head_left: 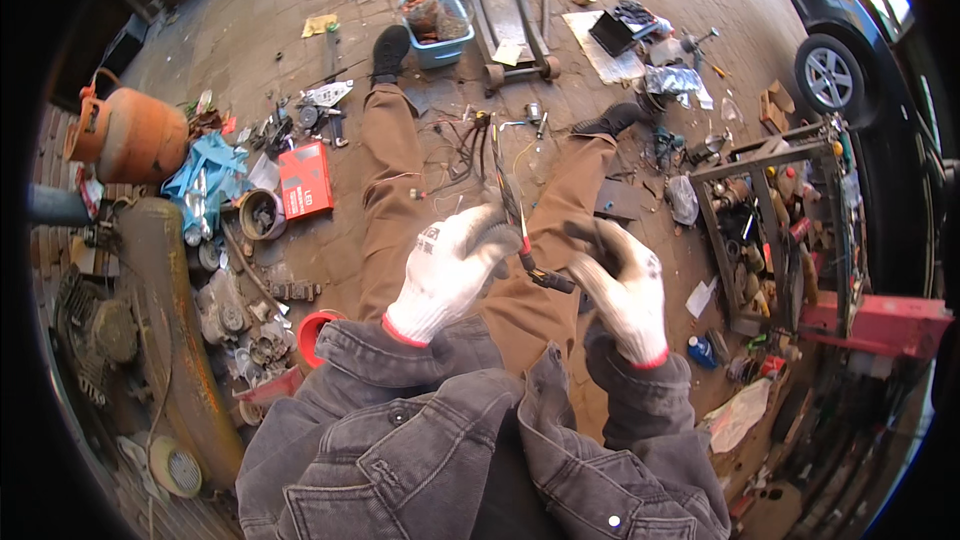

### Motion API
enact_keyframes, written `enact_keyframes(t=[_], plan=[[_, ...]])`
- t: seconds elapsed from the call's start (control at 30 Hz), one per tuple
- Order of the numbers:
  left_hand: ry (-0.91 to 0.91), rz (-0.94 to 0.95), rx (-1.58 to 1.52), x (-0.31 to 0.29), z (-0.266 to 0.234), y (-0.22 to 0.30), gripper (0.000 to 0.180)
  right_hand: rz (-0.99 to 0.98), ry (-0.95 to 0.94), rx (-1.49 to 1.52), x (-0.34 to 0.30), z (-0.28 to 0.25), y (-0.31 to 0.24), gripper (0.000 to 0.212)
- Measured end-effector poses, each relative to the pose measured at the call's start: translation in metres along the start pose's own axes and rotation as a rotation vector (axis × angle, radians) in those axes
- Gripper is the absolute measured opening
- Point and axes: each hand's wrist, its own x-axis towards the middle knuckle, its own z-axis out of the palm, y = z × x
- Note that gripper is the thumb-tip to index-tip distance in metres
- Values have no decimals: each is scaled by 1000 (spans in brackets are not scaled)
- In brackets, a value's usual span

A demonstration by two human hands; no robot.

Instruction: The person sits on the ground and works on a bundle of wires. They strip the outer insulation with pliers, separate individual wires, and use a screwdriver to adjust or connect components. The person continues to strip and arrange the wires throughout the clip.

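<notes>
The left hand [452, 248] seems to pinch the wires [509, 200]; the right hand [624, 278] curls half open beside the plug [552, 281], seemingly empty. Best hold steady.

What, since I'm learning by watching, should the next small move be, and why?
I'd likely settle the right hand on the black connector: it sits at the end of the wire bundle, which the left hand seems to steady, and the right is close by, though blur hides any contact.

A floor jack [497, 15] and car [875, 105] mark a workshop
</notes>
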Motion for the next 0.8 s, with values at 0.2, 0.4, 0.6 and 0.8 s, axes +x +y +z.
enact_keyframes(t=[0.2,0.4,0.6,0.8], plan=[[112,435,546,-6,9,-13,36,-191,63,-59,25,42,30,13],[116,561,549,-8,-10,-28,44,-105,566,-109,43,4,32,17],[99,504,478,-10,-15,-40,46,-133,458,223,36,-40,16,20],[-141,645,864,-9,-3,-25,24,-560,-217,-306,52,21,37,32]])
